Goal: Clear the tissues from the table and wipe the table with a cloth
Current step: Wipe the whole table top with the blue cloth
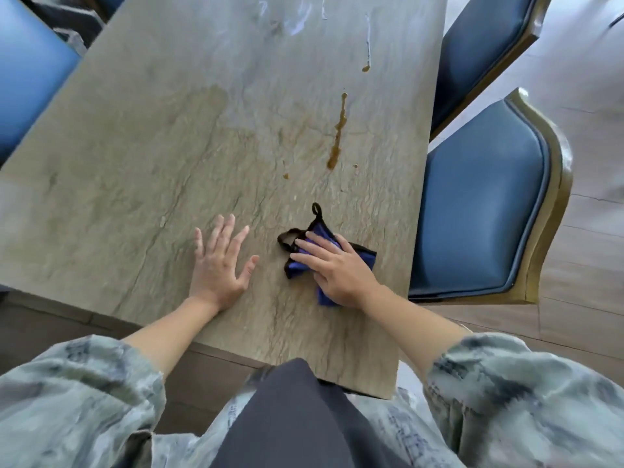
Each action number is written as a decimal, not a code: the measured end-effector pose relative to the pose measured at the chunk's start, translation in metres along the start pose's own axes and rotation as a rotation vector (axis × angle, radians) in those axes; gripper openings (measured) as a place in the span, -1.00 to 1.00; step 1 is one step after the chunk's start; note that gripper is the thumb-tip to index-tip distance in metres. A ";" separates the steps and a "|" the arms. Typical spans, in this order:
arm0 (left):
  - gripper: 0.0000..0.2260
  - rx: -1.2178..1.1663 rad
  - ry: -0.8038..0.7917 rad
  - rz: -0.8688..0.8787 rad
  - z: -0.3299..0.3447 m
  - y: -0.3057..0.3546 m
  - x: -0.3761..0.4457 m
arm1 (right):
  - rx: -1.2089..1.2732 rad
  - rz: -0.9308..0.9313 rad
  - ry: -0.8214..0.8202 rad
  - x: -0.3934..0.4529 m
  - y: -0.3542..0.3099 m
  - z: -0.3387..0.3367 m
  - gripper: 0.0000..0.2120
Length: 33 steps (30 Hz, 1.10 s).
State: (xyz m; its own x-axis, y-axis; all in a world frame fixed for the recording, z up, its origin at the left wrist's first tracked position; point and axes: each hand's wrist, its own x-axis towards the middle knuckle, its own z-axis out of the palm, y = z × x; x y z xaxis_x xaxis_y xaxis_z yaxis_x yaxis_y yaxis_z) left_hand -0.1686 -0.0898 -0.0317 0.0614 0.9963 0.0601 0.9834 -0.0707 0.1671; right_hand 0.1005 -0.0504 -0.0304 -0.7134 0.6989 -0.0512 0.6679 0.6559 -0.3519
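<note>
A blue cloth (pixel 324 233) with black edging and a black loop lies crumpled on the stone table (pixel 135 163). My right hand (pixel 334 270) presses down on the cloth, fingers spread over it. To its left, my left hand (pixel 219 265) rests flat on the bare tabletop with fingers apart, holding nothing. A long brown spill streak (pixel 337 133) runs across the table beyond the cloth, with small brown drops (pixel 286 176) near it and another brown drop (pixel 365 67) farther off. No tissues show on the table.
Two blue padded chairs (pixel 479 204) (pixel 483 45) stand along the table's right edge. Another blue chair (pixel 30 79) is at the left. The table's near edge (pixel 236 346) is just in front of my body. Pale wet smears (pixel 297 18) mark the far end.
</note>
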 end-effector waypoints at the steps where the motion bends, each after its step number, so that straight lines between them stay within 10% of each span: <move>1: -0.49 0.014 0.034 -0.013 0.000 0.001 0.000 | 0.015 0.070 0.029 0.018 0.005 -0.005 -0.57; 7: -0.60 0.164 0.095 0.023 0.002 0.002 -0.002 | 0.051 0.233 0.044 0.075 0.010 -0.018 -0.59; 15: -0.60 -0.054 0.172 -0.472 0.007 0.075 -0.017 | -0.084 -0.252 -0.052 -0.028 0.024 -0.003 -0.52; 21: -0.49 -0.141 0.149 -0.800 0.032 0.157 0.005 | -0.026 0.400 0.159 -0.001 0.096 -0.032 -0.55; 27: -0.47 -0.102 0.259 -0.864 0.039 0.162 0.011 | -0.009 0.530 0.172 0.030 0.123 -0.047 -0.52; 33: -0.49 -0.102 0.300 -0.889 0.038 0.168 0.012 | -0.072 0.130 0.064 -0.006 0.090 -0.031 -0.50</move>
State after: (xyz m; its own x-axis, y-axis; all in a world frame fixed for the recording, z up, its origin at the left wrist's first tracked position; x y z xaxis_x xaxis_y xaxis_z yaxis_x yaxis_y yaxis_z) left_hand 0.0036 -0.0881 -0.0407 -0.7648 0.6335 0.1179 0.6277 0.6912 0.3582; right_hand 0.1711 0.0136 -0.0326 -0.6062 0.7947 -0.0319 0.7690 0.5754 -0.2785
